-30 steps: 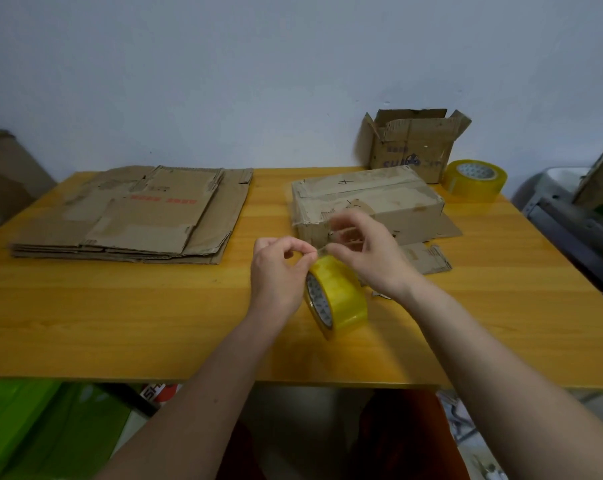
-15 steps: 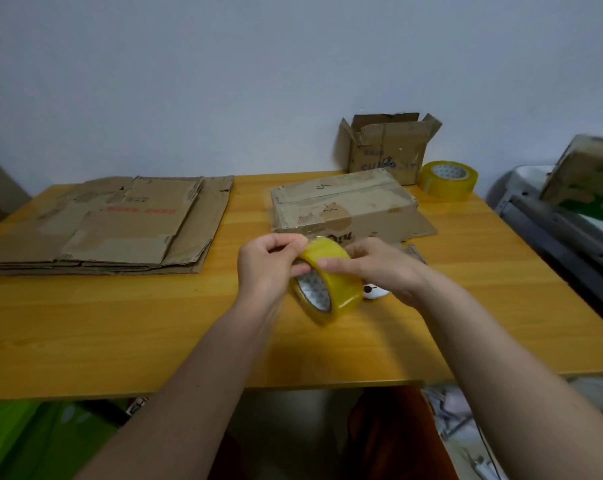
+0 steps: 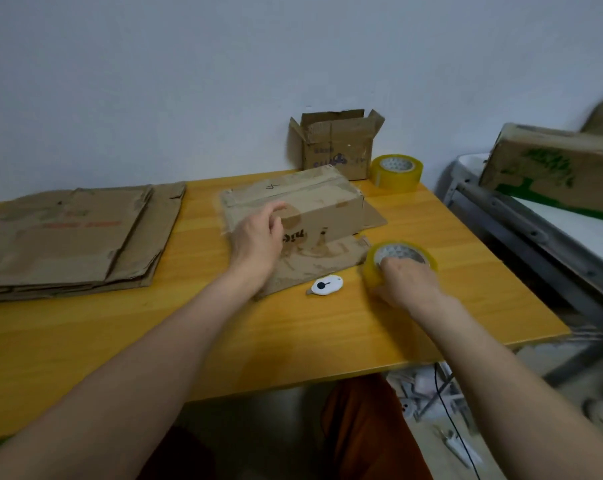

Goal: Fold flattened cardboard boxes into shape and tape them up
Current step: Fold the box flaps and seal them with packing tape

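Orange wooden table (image 3: 85, 341) against a plain pale wall (image 3: 154, 81) (metal rack (image 3: 522, 230) beside it).

The tape roll (image 3: 400, 263), held upright between both hands half a second ago, is now laid flat on the desk (image 3: 189, 327), right of the flat cardboard piece (image 3: 314, 261). It is gripped only by the right hand (image 3: 405, 282), fingers over its near rim. The left hand (image 3: 258, 237) is released from the roll and is moved forward to the closed box (image 3: 303, 202), fingers at its near top edge. A white cutter (image 3: 326, 285), earlier hidden behind the hands, is now exposed.
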A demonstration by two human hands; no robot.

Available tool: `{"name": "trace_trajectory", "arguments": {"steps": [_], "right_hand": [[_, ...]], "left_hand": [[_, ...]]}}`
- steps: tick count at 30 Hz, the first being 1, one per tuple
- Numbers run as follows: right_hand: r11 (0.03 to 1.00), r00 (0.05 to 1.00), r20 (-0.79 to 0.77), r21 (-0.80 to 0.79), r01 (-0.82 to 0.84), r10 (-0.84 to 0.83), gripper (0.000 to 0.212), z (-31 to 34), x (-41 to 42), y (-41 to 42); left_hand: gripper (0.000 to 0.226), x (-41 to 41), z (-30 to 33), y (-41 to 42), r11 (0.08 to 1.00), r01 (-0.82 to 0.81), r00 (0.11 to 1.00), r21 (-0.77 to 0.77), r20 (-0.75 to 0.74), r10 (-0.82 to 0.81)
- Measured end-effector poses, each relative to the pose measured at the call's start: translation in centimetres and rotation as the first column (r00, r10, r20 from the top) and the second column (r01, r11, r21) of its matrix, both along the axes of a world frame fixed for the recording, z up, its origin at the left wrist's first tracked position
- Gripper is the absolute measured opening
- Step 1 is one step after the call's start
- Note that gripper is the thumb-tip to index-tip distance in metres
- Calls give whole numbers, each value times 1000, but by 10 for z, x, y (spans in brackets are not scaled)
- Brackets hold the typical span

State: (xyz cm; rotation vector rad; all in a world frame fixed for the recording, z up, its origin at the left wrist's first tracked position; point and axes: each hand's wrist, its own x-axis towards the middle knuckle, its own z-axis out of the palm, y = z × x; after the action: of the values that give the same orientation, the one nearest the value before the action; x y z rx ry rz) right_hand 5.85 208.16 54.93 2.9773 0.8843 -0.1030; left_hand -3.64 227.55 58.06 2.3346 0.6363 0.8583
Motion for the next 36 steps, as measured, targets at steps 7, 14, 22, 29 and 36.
{"name": "trace_trajectory", "arguments": {"steps": [7, 14, 22, 29, 36], "right_hand": [[803, 995, -61, 595, -24, 75, 46, 20, -5, 43], [483, 662, -629, 764, 429, 408, 82, 8, -10, 108], [349, 566, -610, 788, 508, 554, 56, 16, -21, 141], [313, 612, -554, 829, 462, 564, 45, 21, -46, 152], [416, 905, -100, 905, -90, 413, 35, -16, -45, 143]], "left_hand": [[49, 11, 11, 53, 954, 111, 847, 280, -529, 56], [47, -22, 8, 56, 954, 182, 833, 241, -553, -19], [33, -60, 26, 97, 1000, 6, 963, 11, -269, -3], [49, -63, -2, 88, 969, 140, 843, -203, -489, -224], [46, -78, -28, 83, 963, 220, 949, -158, -193, -248]]}}
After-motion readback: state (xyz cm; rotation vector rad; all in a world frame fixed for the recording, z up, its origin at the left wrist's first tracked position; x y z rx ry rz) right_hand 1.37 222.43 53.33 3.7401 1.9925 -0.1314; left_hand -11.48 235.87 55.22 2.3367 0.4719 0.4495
